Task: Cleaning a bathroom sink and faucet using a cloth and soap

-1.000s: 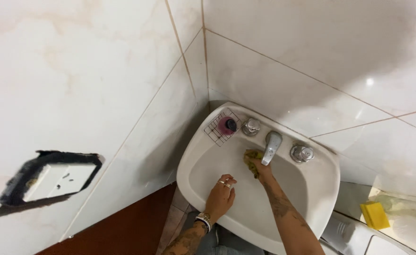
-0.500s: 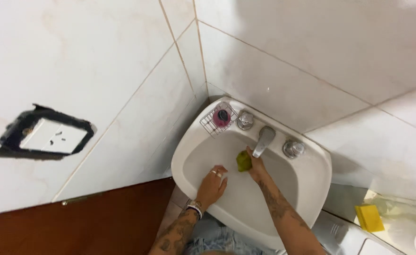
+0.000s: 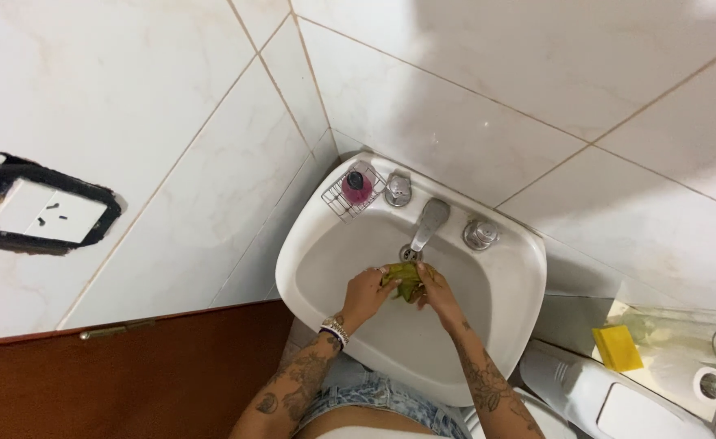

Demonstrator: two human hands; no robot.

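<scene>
Change since a second ago: the left hand has left the bare basin floor and come up to the green cloth; then only the right hand had it, close under the spout.
What that means: the work now looks two-handed, the cloth bunched between both hands as if wrung or rubbed, though that is a judgement.
Wall socket: far left, a white plate in a rough dark cut-out of the tiled wall.
Wooden door: lower left, brown, below the tiles.
Wire basket: on the sink's back left corner, holding a pink round thing.
Sink: white, in the corner, with two chrome knobs either side of the tap.
Left hand: fingers curled closed on the cloth's left end, a bracelet at the wrist.
Cloth: in mid basin, just below the spout, touching both hands.
Right hand: closed on the cloth's right end.
Yellow sponge: right, on a ledge well apart from the sink.
Hard to make out: whether water runs; the drain, mostly covered by the cloth; the fingertips, buried in the folds; the white thing at lower right, cut off by the edge.
</scene>
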